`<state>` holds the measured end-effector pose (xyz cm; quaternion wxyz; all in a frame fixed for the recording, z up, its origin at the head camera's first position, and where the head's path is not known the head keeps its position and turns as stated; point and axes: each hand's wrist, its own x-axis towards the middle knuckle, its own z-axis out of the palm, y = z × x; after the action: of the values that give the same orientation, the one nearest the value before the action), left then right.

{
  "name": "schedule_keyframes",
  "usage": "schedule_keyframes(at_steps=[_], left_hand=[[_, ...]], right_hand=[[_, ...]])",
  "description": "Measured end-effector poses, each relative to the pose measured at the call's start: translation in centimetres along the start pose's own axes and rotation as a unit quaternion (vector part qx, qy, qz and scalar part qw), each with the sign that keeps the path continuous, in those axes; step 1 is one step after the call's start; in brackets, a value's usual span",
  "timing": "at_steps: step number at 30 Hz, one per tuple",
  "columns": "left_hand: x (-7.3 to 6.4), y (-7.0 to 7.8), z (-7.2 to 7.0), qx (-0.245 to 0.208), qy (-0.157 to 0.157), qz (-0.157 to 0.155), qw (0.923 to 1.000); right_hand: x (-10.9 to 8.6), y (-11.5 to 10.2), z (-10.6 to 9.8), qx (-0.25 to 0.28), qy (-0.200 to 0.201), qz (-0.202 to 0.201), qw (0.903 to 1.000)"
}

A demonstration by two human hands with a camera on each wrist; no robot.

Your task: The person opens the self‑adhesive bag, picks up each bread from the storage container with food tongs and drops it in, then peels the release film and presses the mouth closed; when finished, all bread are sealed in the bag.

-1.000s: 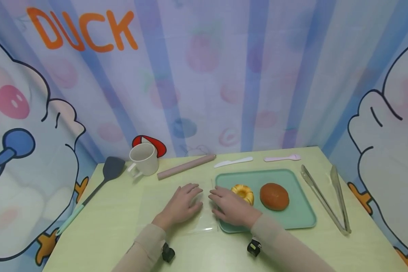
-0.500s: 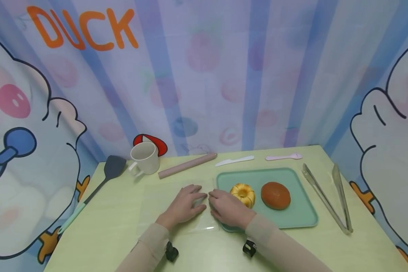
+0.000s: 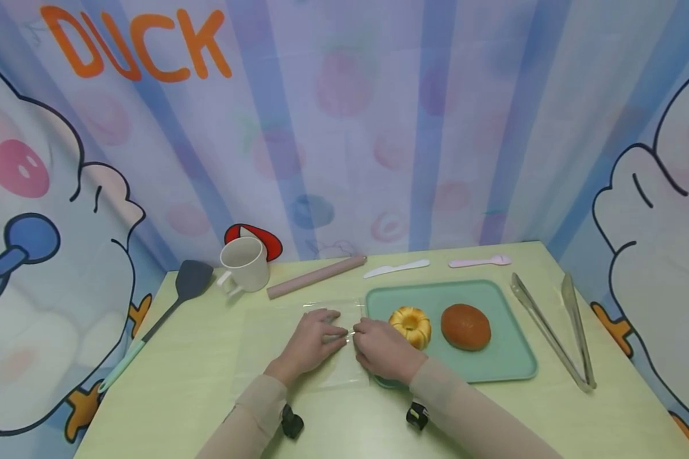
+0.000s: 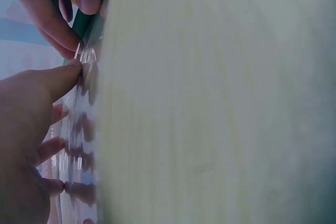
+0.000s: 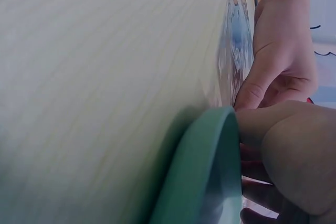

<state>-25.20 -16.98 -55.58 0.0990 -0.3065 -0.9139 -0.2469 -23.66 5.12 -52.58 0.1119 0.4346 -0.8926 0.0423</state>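
A clear plastic bag [image 3: 264,344] lies flat on the table, left of the green tray [image 3: 494,370]. My left hand [image 3: 310,341] rests on it with fingers spread, the fingertips and thumb touching the film in the left wrist view. My right hand [image 3: 386,349] reaches over the tray's left side. Its curled fingers pinch the bag's right edge, close to the left fingertips, where the film shows glints. On the tray sit a ring-shaped yellow bread [image 3: 410,327], right beside the right hand, and a round brown bun [image 3: 466,327].
Behind the bag are a white mug [image 3: 244,264], a pinkish rod [image 3: 317,277], a white plastic knife [image 3: 397,268] and a pink fork [image 3: 479,261]. A spatula [image 3: 169,312] lies at the left; metal tongs [image 3: 554,335] lie open right of the tray. Printed curtains [image 3: 344,127] surround the table.
Both hands have drawn closer together at the bag's right edge. The right fingers have curled in, and the film near the fingertips now shows fresh creases and glints.
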Motion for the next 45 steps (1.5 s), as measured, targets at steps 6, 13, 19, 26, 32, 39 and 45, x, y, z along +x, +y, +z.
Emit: schedule_keyframes(at_steps=[6, 13, 19, 26, 32, 39, 45], left_hand=[[0.2, -0.2, 0.1, 0.001, 0.018, 0.012, 0.9998], [0.0, 0.1, 0.1, -0.004, 0.028, -0.015, 0.9995], [-0.4, 0.2, 0.0, -0.029, 0.059, -0.026, 0.9975], [-0.6, 0.0, -0.2, -0.050, 0.053, -0.044, 0.9963], [-1.0, -0.4, -0.2, -0.056, 0.045, -0.074, 0.9947], [-1.2, -0.6, -0.5, -0.071, 0.064, -0.072, 0.9929], [-1.5, -0.4, -0.9, -0.105, 0.075, -0.088, 0.9877]], right_hand=[[0.0, 0.1, -0.3, 0.012, -0.003, 0.000, 0.9999], [0.0, 0.0, -0.5, 0.012, -0.004, -0.004, 0.9999], [0.0, 0.0, -0.4, 0.019, -0.004, -0.002, 0.9998], [0.0, 0.0, -0.4, 0.027, -0.013, 0.008, 0.9995], [0.1, 0.0, -0.1, 0.032, -0.043, 0.027, 0.9982], [0.2, 0.1, 0.2, 0.027, -0.031, 0.022, 0.9989], [0.2, 0.1, -0.1, 0.018, -0.031, 0.019, 0.9992]])
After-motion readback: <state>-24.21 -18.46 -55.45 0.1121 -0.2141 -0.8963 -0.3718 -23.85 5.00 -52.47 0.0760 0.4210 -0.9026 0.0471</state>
